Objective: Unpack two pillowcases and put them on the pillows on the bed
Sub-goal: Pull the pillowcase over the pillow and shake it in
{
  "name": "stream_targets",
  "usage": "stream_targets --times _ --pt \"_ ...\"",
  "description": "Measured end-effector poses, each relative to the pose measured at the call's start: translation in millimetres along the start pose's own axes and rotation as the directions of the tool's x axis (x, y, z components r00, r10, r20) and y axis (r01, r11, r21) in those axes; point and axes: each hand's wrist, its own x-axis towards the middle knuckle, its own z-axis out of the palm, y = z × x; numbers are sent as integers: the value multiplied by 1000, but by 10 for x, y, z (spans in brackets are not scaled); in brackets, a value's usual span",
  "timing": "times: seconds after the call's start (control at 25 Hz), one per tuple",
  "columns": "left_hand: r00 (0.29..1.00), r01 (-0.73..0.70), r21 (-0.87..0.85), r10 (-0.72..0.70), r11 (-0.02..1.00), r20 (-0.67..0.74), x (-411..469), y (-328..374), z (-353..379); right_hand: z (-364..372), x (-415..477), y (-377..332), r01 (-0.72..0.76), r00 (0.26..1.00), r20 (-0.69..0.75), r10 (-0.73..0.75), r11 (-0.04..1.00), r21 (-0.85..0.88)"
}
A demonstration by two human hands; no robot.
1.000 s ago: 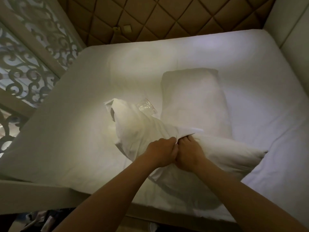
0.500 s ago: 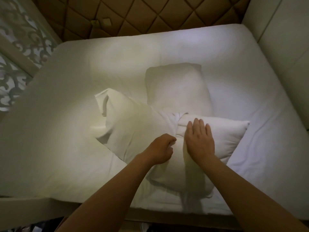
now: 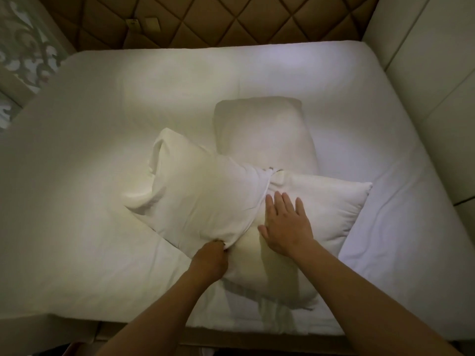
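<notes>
our right fingers [image 3: 279,209] lay straight and slightly spread, flat on the bare part of the near pillow [image 3: 329,209], the thumb out to the side and nothing gripped. the right hand [image 3: 285,227] pressed just beside the hem of the pillowcase [image 3: 200,201]. our left hand [image 3: 212,258] had its fingers curled in, pinching the near end of that hem; the fingertips themselves were hidden in the fabric. the hem ran on a slant from the left hand up and away across the pillow. the pillowcase held the left part of the pillow. the right part stuck out of the opening, its corner pointing right. at the far left end the case showed a slack, folded flap. the half-covered pillow lay crosswise near the foot edge of the bed [image 3: 77,201], on the white sheet. a second pillow [image 3: 264,132] lay behind it, lengthwise, its near end touching the first; we could not tell whether it had a case on. beyond the mattress stood a quilted brown headboard [image 3: 231,19], a pale padded panel [image 3: 424,60] on the right and a scrolled lattice screen [image 3: 23,39] on the left.
</notes>
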Motion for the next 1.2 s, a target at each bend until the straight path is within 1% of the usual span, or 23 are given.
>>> stream_targets --times 0.04,0.08,0.16,0.2,0.24,0.32,0.36,0.4,0.44,0.48,0.52,0.56,0.64,0.68,0.72,0.8,0.84,0.92,1.0,1.04,1.08,1.12,1.2 --pt "1000 -22 -18 22 1000 -15 -5 72 -85 -30 -19 10 -8 998 -56 9 1000 13" --pt "998 -52 -16 52 999 -34 -31 152 -181 -29 -67 18 22 989 -149 -18 1000 22" --pt "993 -115 -7 114 993 -39 -98 348 -389 21 -272 15 144 936 -333 -117 988 59" --pt "992 -121 -60 119 991 -45 -122 467 -506 31 -429 -7 198 923 -354 -152 975 99" --pt "993 -109 -155 102 982 -53 -139 594 -632 97 -580 -27 248 910 -369 -190 962 116" --pt "997 -58 -369 33 927 -74 -116 872 -916 253 -840 -32 265 932 -282 -228 959 102" --pt "995 -45 -472 -4 880 -101 -79 1012 -1067 274 -927 -6 241 951 -213 -222 968 67" --pt "992 -30 -580 -48 814 -117 -44 1143 -1217 335 -928 50 211 959 -199 -201 977 29" --pt "989 -17 -686 -89 727 -119 -11 1264 -1361 344 -904 118 148 970 -195 -145 989 0" --pt "985 -9 -765 -124 644 -117 13 1373 -1505 348 -853 184 84 965 -249 -87 996 -21" --pt "982 -11 -805 -147 594 -122 45 1456 -1625 286 -792 236 14 967 -255 -21 1000 -26" --pt "980 -14 -812 -154 584 -128 64 1534 -1711 217 -718 279 -31 969 -248 24 999 -24" --pt "979 -22 -780 -145 625 -144 126 1619 -1731 26 -548 348 -59 982 -178 55 998 -18" --pt "979 -35 -740 -127 672 -162 157 1649 -1696 -102 -482 380 -50 985 -165 46 999 -21" --pt "977 -57 -664 -95 746 -190 185 1654 -1641 -206 -414 419 -41 979 -200 36 999 -25" --pt "968 -120 -405 17 906 -249 168 1596 -1496 -480 -282 484 -35 962 -270 41 999 28" --pt "960 -152 -265 79 952 -267 128 1518 -1397 -639 -226 496 -46 959 -278 58 998 50" --pt "952 -157 -49 138 986 -274 -6 1313 -1153 -907 -102 468 -46 952 -299 64 997 69" --pt "961 -53 118 83 992 -263 -143 1142 -936 -1088 31 418 -47 934 -351 74 995 86" --pt "965 5 165 38 986 -258 -161 1089 -858 -1159 87 407 -50 931 -357 75 996 79" --pt "963 44 164 2 986 -268 -143 1055 -814 -1223 125 398 -56 934 -348 78 996 74" --pt "960 80 122 -43 989 -278 -93 1024 -806 -1235 164 396 -64 939 -334 85 995 74" --pt "948 131 -11 -128 991 -292 -6 983 -882 -1228 210 389 -71 926 -366 95 994 77"
